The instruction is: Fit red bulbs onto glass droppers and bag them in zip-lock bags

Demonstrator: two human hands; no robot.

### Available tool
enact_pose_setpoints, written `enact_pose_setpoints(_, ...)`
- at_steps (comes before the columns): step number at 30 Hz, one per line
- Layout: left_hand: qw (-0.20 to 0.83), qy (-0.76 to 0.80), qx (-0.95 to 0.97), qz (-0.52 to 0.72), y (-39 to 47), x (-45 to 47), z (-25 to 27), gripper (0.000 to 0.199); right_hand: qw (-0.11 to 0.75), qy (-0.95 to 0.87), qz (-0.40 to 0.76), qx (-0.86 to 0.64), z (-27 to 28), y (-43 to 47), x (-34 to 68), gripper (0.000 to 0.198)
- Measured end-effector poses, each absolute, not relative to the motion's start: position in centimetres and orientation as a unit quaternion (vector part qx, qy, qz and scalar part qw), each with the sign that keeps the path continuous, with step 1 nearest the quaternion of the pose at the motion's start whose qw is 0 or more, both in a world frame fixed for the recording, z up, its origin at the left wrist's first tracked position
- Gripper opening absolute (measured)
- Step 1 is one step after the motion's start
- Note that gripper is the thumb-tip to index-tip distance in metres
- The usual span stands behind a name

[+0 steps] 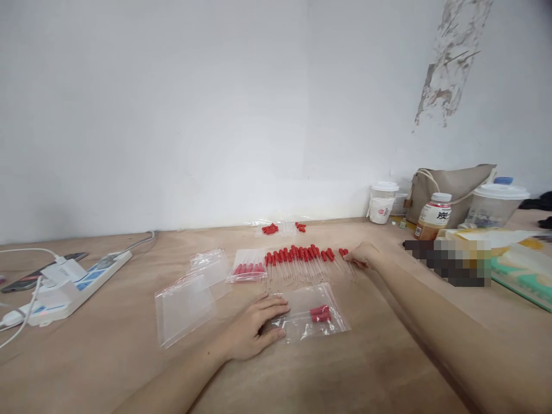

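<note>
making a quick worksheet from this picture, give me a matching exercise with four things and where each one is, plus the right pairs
Things
1. left hand
2. right hand
3. power strip
4. grey-brown pouch

Places
A. behind the white-capped bottle
B. at the right end of the row of red-topped pieces
C. on the left side of the table
D. at the left edge of a clear bag with red pieces inside

Pairs: 1-D, 2-B, 3-C, 4-A
</note>
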State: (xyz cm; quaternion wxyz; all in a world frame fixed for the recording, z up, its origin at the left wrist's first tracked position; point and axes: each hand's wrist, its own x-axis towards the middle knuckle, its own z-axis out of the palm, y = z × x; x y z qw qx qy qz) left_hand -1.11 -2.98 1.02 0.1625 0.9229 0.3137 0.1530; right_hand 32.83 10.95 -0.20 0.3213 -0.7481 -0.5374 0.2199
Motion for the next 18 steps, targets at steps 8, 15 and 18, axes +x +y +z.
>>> enact_pose_setpoints(8, 0.161, 0.312, 0.925, 0.145, -3.1, -1.1, 1.2, 0.041, 0.404, -0.462, 0.417, -0.67, 0.6, 9.0, 32.9, 0.028)
enact_pose_setpoints(15, 0.16, 0.312, 0.925, 0.145, -3.1, -1.1, 1.4, 0.04, 0.528, -0.448, 0.464, -0.553, -1.3, 2.8, 30.6, 0.011)
enact_pose_setpoints(18, 0.163, 0.313, 0.924, 0.148, -3.1, -1.1, 1.3, 0.04, 0.618, -0.453, 0.416, -0.49, -2.2, 0.9, 29.3, 0.039)
